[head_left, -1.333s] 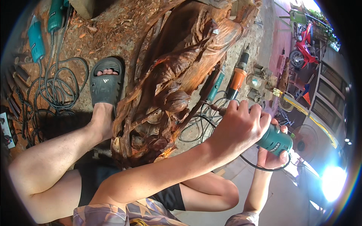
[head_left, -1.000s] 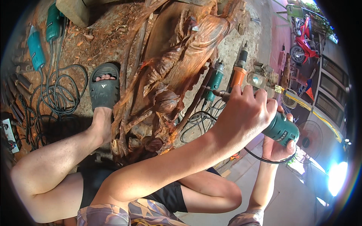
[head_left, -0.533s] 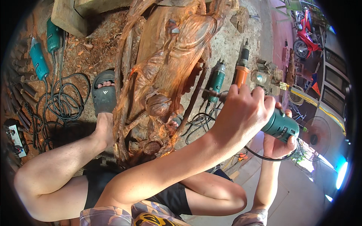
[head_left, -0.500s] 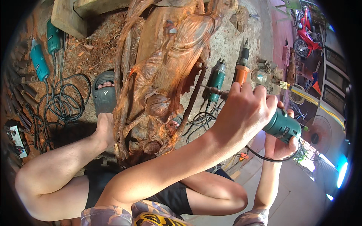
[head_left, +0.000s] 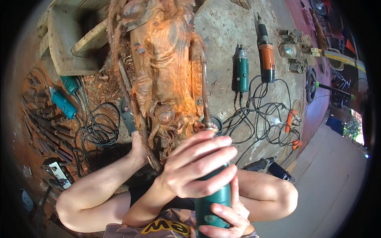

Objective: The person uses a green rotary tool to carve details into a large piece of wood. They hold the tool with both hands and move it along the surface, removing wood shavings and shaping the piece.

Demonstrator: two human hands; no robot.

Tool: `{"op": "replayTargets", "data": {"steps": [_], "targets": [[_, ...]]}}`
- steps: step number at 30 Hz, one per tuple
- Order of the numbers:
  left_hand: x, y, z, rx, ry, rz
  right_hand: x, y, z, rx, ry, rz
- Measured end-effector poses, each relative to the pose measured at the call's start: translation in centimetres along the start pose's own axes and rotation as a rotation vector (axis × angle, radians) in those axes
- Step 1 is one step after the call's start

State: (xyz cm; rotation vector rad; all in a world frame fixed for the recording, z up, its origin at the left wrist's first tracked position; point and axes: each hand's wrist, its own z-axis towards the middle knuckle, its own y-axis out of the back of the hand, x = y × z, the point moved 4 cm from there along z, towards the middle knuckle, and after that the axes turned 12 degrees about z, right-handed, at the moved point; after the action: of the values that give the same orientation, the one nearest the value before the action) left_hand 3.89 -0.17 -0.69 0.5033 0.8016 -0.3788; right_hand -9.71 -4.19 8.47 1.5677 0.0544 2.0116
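1. Both hands and the green power tool (head_left: 214, 197) have swung in from the right of the carved wood (head_left: 162, 79) to sit between the bent legs (head_left: 93, 196), close to the chest.
2. Left hand (head_left: 200, 164): its forearm slants up from the lap toward the right, and the palm comes over the tool's front part. Its fingers (head_left: 210, 162) lie almost side by side, curled round the casing; they look slightly blurred.
3. Right hand (head_left: 234, 218): it clasps the tool's rear from the right, one digit lying along the side and others hooked over the casing. Most of its forearm is hidden.
4. Pointing away from the chest, the tool has its nose near the carved wood's near right corner; I cannot tell whether they touch.
5. On the concrete floor (head_left: 222, 29), between the carving and the floor's right edge, a slim green tool (head_left: 242, 71) and an orange tool (head_left: 266, 59) lie side by side, apart, with tangled cords (head_left: 254, 107) nearer the person.
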Motion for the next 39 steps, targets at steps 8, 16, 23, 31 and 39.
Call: {"op": "replayTargets", "data": {"steps": [8, 16, 23, 31, 39], "targets": [[2.0, 1.2, -0.8, -0.013, 0.021, 0.033, -3.3, 2.8, 6.6, 1.018, 0.565, -0.423], [2.1, 1.2, 0.2, 0.023, 0.106, 0.113, -3.5, 2.4, 5.7, 0.914, 0.295, -0.379], [2.9, 0.9, 0.0, 0.02, 0.052, 0.117, -3.3, 1.0, 4.8, 0.719, 0.151, -0.325], [2.9, 0.9, 0.3, 0.075, 0.08, 0.104, -2.5, -0.7, 4.0, 0.548, 0.001, -0.244], [2.9, 0.8, 0.3, 0.078, 0.053, 0.121, -2.4, -1.0, 3.8, 0.428, -0.092, -0.191]]}}
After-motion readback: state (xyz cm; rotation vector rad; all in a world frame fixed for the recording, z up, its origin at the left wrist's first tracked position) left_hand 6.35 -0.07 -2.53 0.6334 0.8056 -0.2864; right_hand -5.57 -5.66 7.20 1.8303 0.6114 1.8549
